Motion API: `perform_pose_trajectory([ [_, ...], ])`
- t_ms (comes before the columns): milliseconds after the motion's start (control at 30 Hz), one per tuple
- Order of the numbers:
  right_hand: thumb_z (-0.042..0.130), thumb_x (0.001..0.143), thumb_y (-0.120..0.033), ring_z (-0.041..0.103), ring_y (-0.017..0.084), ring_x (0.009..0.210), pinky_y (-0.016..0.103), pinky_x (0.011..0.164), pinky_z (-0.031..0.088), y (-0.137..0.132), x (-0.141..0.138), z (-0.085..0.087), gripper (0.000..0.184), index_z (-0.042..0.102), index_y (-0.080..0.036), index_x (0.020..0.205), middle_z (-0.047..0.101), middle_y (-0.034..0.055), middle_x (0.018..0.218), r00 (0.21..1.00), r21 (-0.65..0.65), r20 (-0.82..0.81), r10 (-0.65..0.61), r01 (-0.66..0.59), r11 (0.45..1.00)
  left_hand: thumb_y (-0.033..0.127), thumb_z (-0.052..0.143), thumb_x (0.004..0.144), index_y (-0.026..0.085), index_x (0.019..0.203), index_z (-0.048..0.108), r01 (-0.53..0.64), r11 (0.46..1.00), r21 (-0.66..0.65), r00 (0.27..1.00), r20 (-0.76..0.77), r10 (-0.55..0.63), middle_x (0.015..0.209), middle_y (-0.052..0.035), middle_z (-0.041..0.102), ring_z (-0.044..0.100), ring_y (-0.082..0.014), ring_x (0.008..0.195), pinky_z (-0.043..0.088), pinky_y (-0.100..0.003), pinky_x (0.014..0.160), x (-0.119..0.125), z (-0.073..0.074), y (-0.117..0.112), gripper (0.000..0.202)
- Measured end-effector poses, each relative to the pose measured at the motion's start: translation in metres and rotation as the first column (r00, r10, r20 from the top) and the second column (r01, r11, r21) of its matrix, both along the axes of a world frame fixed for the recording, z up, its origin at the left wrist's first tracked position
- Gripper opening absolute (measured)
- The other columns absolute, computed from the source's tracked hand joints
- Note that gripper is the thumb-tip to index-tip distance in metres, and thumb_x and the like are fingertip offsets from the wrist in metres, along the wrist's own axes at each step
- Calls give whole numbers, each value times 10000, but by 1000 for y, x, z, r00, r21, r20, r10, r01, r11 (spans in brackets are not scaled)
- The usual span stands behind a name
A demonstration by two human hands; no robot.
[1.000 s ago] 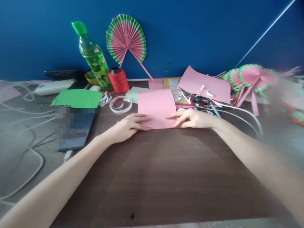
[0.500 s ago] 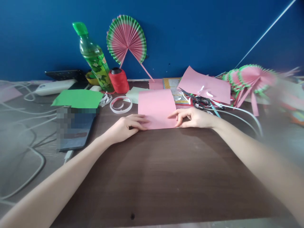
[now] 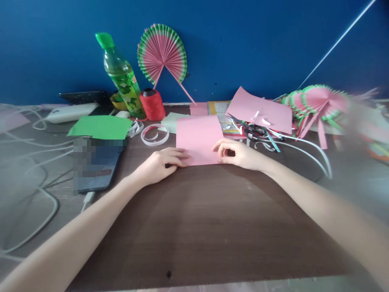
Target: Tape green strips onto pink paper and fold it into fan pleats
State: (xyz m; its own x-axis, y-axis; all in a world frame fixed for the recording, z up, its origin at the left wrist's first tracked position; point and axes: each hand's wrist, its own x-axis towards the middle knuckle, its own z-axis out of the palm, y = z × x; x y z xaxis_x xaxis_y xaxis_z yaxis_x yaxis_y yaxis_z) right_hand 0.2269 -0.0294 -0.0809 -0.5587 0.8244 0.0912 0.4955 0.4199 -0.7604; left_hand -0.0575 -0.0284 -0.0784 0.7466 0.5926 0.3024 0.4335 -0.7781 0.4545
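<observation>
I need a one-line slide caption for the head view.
Left hand holds down a pink paper sheet on a brown table while right hand pinches its near corner.

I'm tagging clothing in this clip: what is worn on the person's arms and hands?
Both forearms are bare to the picture's edge, no sleeve in view. The left hand and right hand show no glove, ring, watch or bracelet.

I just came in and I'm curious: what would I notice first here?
A pink sheet of paper lies in the middle, with the left hand and right hand on its near corners. Behind, a pink-and-green paper fan leans on the blue wall beside a green bottle.
</observation>
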Motion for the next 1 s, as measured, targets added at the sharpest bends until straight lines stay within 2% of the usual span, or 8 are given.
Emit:
perform_pose_trajectory([
  [133,623,746,-324,490,117,719,330,735,436,-1,0,-1,193,498,-186,692,507,56,1073,1000,15,10,2,-2,1000,63,444,768,187,881,705,12,1000,13,1000,-1,-12,1099,-32,667,535,-182,1146,418,-388,1016,0,1,0,310],
  [267,617,750,-333,489,128,765,340,769,435,1,4,1,197,491,-190,701,486,57,1089,999,-13,36,33,-33,999,82,439,789,200,903,706,12,1000,-4,1000,-7,-13,1104,-24,665,529,-184,1153,416,-391,1019,0,2,-1,314],
  [533,607,745,-346,501,130,767,358,776,433,3,8,1,190,512,-185,705,487,62,1115,999,-29,27,47,-46,999,117,419,801,219,894,707,-20,991,-129,1000,6,21,1110,-17,662,516,-185,1167,387,-410,1037,0,3,0,319],
  [700,610,745,-370,531,158,842,358,801,430,0,7,7,200,548,-183,709,497,71,1129,998,-47,57,35,-32,998,191,423,827,180,989,653,-129,963,-237,990,17,137,1108,-57,653,548,-196,1119,412,-395,1001,2,6,-1,282],
  [767,616,742,-369,534,177,899,357,811,427,0,6,8,200,549,-185,703,507,69,1127,997,-36,67,27,-25,999,264,511,807,171,969,630,-162,961,-222,985,15,170,1086,-70,649,569,-204,1076,429,-382,971,4,7,-4,222],
  [833,613,746,-362,538,183,915,356,805,425,1,6,9,192,551,-184,704,514,70,1132,997,-30,74,30,-28,999,290,580,770,166,869,615,-158,971,-182,986,25,165,1041,-73,645,583,-203,1030,444,-363,938,6,7,-5,162],
  [933,565,780,-315,556,160,850,350,770,430,2,8,11,151,559,-176,721,529,77,1145,997,-53,70,38,-34,998,243,560,785,164,751,572,-159,980,-119,987,9,161,995,-66,628,587,-183,977,450,-343,896,9,6,-7,87],
  [1000,556,781,-284,562,147,817,346,762,432,3,10,15,112,571,-176,757,545,77,1140,997,-77,62,50,-45,996,208,532,799,166,758,554,-172,982,-83,985,-4,172,987,-57,614,580,-170,952,450,-334,876,9,5,-8,63],
])
